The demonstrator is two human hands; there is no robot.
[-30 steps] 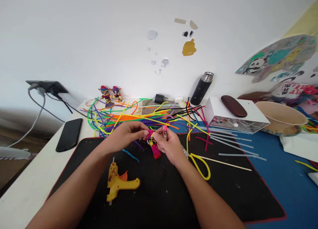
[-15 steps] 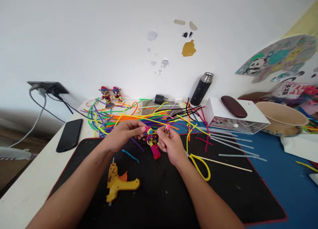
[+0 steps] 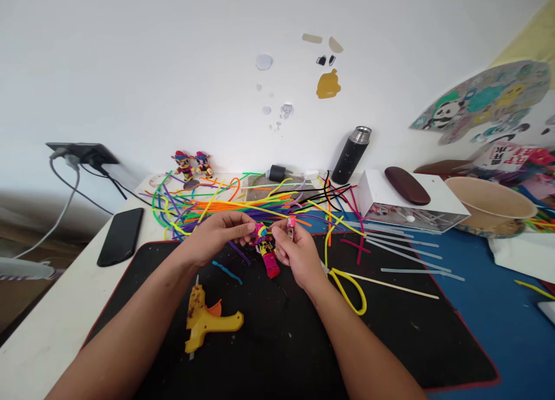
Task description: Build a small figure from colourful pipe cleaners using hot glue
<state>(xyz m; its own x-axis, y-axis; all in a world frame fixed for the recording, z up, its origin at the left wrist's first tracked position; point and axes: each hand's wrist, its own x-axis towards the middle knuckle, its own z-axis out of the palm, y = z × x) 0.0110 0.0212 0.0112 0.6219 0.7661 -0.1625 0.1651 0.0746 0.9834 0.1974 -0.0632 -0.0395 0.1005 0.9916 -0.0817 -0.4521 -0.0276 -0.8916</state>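
A small pink, yellow and black pipe-cleaner figure (image 3: 269, 262) is between my two hands, above the black mat. My left hand (image 3: 223, 235) pinches the figure's upper left side with thumb and index finger. On the other side, my right hand (image 3: 295, 251) is closed, its fingertips at the figure's upper right. A small pink-topped item (image 3: 292, 222) sticks up from the fingers of my right hand. Below my left hand lies a yellow glue gun (image 3: 208, 325), and a short blue twisted piece (image 3: 227, 272) rests near it.
Many coloured pipe cleaners (image 3: 243, 206) lie behind my hands. Yellow-handled scissors (image 3: 355, 296), a thin stick (image 3: 394, 285) and clear glue sticks (image 3: 420, 271) are at the right. A phone (image 3: 120, 237) lies left; a black flask (image 3: 352, 155) and white box (image 3: 407, 197) stand behind.
The figure's head has tilted slightly and its upper part sits a little differently between my fingers. Both hands have hardly moved.
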